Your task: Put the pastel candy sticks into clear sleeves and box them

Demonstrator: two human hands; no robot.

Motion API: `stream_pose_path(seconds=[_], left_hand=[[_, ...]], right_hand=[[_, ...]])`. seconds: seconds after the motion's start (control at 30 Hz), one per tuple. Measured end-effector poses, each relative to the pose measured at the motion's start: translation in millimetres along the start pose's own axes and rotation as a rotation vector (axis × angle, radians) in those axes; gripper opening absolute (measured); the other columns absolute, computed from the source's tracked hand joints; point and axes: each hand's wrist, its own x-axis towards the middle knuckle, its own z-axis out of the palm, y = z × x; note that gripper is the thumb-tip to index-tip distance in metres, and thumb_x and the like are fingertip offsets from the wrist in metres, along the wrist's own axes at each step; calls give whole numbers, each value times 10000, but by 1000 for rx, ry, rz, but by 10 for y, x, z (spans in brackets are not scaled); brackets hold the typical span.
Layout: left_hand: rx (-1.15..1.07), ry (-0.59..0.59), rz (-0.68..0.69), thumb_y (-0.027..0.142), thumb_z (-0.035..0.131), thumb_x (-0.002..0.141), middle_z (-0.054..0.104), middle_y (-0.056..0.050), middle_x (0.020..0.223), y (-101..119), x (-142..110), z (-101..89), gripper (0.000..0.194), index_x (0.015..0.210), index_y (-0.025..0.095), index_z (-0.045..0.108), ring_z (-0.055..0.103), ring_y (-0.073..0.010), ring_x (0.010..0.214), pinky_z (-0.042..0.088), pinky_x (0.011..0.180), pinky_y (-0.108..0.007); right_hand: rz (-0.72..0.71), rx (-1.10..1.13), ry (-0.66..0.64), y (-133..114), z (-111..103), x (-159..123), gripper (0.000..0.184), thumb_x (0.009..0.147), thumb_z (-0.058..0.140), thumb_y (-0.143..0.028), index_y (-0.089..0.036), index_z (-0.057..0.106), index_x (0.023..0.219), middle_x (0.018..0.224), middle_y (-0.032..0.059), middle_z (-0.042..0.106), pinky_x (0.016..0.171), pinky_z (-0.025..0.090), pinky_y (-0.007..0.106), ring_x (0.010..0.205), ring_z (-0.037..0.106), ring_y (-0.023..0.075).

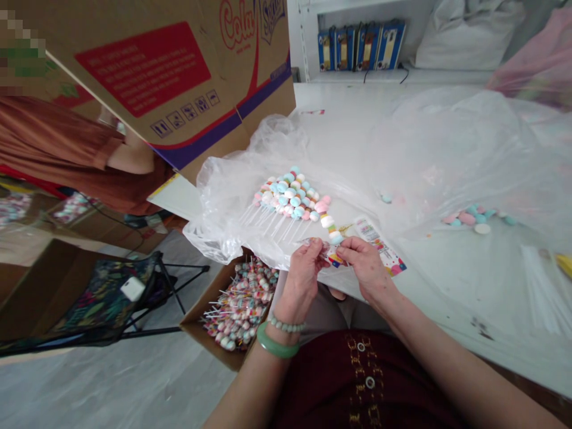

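My left hand [305, 262] and my right hand [364, 259] meet at the table's near edge, both pinched on a clear printed wrapper [333, 255]. A skewer of pastel marshmallows [328, 219] runs from the wrapper's mouth up toward a pile of the same marshmallow skewers [288, 195] lying on a clear plastic sheet [402, 155]. A stack of printed wrappers [379, 244] lies just right of my right hand.
Below the table edge a cardboard box [236, 307] holds several wrapped skewers. Loose marshmallows [473, 218] and white sticks [543, 286] lie to the right. A large cardboard carton [179, 77] leans at the left, with another person's arm [127, 158] beneath it and a folding stool [111, 292] nearby.
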Motion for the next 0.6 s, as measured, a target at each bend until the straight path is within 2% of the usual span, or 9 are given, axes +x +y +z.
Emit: stream_pose_path(seconds=[0.07,0.13,0.2,0.33,0.5,0.6], left_hand=[[-149,46,-63,268,719,710,611,5,652,76,24,-15,182,711,136,593,569,-106,558,471,548,-242],[-282,146,-158,219,656,785,639,-8,666,165,50,-40,113,727,139,601,610,-124,584,506,586,-272],[-391,214,-253,219,589,850,661,-32,677,257,71,-73,148,731,133,609,641,-139,613,524,616,-286],[-553,211,-283,247,550,883,675,-51,683,402,82,-118,212,717,131,615,666,-149,645,535,646,-287],[-632,188,-270,255,520,902,678,-41,678,484,80,-134,233,727,133,613,656,-134,629,545,671,-301],[-606,145,-249,255,520,902,677,-44,672,497,80,-132,227,741,130,619,654,-138,636,550,693,-317]], right_hand=[[-47,-74,-8,-5,-60,-13,146,706,599,-246,-195,522,593,541,-53,491,552,315,256,547,416,109],[-83,-171,-1,-20,-157,-65,152,757,571,-258,-206,514,626,532,-56,480,537,309,260,527,411,112],[-146,-284,26,-42,-267,-147,173,792,563,-273,-214,514,637,514,-62,421,526,293,264,515,382,114],[-338,-498,53,-57,-401,-327,135,819,569,-276,-216,571,698,635,-30,498,599,338,274,626,457,137],[-580,-742,7,-4,-366,-420,129,870,514,-224,-221,585,762,726,1,589,673,393,283,702,542,158],[-737,-929,39,28,-360,-418,150,892,479,-190,-219,599,807,739,26,602,678,404,292,711,565,170]])
